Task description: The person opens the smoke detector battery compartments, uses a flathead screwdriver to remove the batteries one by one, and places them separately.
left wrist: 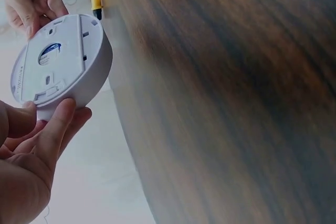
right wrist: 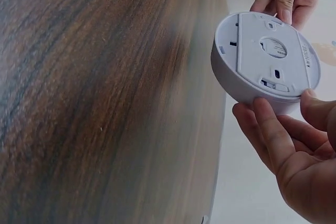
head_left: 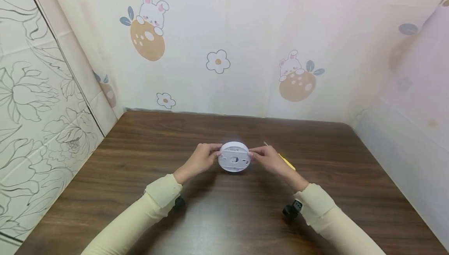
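Observation:
A round white device, by its slotted back plate a smoke detector [head_left: 234, 156], is held up above the table between both hands. Its back, with a round hole in the middle and a label showing through, faces the person. My left hand [head_left: 202, 157] grips its left rim, thumb on the back plate and fingers [left wrist: 62, 121] against the side wall. On the opposite rim, my right hand [head_left: 270, 159] pinches it the same way, with the thumb [right wrist: 315, 106] at the plate's edge. The front face is hidden.
A yellow-handled screwdriver [head_left: 287, 162] lies on the brown wooden table [head_left: 231, 216] just beyond the right hand, partly covered by it. Patterned cloth [head_left: 224, 83] hangs behind the table and along both sides. Dark wrist cameras [head_left: 292, 209] sit under the cuffs.

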A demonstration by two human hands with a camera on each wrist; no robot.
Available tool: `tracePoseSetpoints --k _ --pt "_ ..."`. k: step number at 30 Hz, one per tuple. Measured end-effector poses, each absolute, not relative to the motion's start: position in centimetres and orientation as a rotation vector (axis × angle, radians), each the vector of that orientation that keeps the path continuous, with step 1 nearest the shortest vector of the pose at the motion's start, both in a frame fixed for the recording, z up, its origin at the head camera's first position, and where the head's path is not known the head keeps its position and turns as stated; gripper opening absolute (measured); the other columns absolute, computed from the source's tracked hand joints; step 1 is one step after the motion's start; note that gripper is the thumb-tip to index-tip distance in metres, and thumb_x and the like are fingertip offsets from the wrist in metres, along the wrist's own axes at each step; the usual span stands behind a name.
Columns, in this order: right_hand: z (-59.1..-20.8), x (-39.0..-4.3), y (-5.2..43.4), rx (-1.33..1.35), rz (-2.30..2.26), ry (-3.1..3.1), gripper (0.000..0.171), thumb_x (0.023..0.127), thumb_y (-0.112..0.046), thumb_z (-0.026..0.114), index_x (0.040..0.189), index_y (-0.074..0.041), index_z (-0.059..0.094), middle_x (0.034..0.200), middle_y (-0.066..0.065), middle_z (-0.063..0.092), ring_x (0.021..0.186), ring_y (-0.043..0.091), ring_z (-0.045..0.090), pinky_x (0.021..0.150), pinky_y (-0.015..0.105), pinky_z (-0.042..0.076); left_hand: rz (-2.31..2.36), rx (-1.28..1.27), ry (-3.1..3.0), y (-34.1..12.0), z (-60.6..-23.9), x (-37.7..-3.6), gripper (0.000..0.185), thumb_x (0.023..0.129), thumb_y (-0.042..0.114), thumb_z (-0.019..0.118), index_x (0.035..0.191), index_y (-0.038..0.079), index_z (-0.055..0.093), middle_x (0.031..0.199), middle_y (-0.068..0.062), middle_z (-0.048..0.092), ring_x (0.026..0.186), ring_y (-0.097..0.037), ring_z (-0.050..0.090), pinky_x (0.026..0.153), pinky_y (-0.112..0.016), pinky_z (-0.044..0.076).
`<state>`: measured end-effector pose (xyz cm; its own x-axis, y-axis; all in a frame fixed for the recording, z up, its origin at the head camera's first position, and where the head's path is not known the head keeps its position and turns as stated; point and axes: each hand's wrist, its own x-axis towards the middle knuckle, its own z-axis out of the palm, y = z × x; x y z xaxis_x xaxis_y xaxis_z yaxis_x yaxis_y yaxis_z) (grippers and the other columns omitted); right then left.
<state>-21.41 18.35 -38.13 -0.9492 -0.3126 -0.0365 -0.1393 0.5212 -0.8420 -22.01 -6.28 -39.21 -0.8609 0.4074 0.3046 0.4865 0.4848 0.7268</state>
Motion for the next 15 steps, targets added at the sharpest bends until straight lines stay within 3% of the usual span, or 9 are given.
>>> tracePoseSetpoints --k 5,12,15 --pt "-38.09 -21.51 18.18 -0.296 -1.429 2.560 0.031 0.096 -0.012 0.057 0.119 0.010 0.061 0.108 0.020 0.066 0.092 0.027 0.067 0.087 0.045 0.053 -1.499 -0.692 -2.625 -6.12 -39.21 -21.91 0.023 0.092 -0.001 0.059 0.113 -0.010 0.065 0.097 -0.019 0.069 0.076 -0.016 0.066 0.066 -0.023 0.058" --pt "-38.05 -21.64 18.08 -0.228 -1.474 2.520 0.028 0.096 -0.009 0.057 0.115 0.011 0.063 0.103 0.020 0.067 0.086 0.022 0.067 0.084 0.039 0.055 -1.685 -0.584 -2.588 -5.85 -39.41 -21.87 0.021 0.093 -0.004 0.056 0.110 -0.013 0.064 0.096 -0.022 0.068 0.071 -0.023 0.068 0.067 -0.038 0.059" --pt "-38.12 -21.74 18.11 -0.239 -1.464 2.524 0.027 0.096 -0.010 0.057 0.112 0.011 0.064 0.099 0.018 0.069 0.083 0.023 0.068 0.083 0.039 0.055 -1.706 -0.538 -2.589 -5.77 -39.42 -21.85 0.020 0.093 -0.003 0.056 0.108 -0.012 0.065 0.094 -0.022 0.068 0.068 -0.022 0.068 0.065 -0.039 0.059"
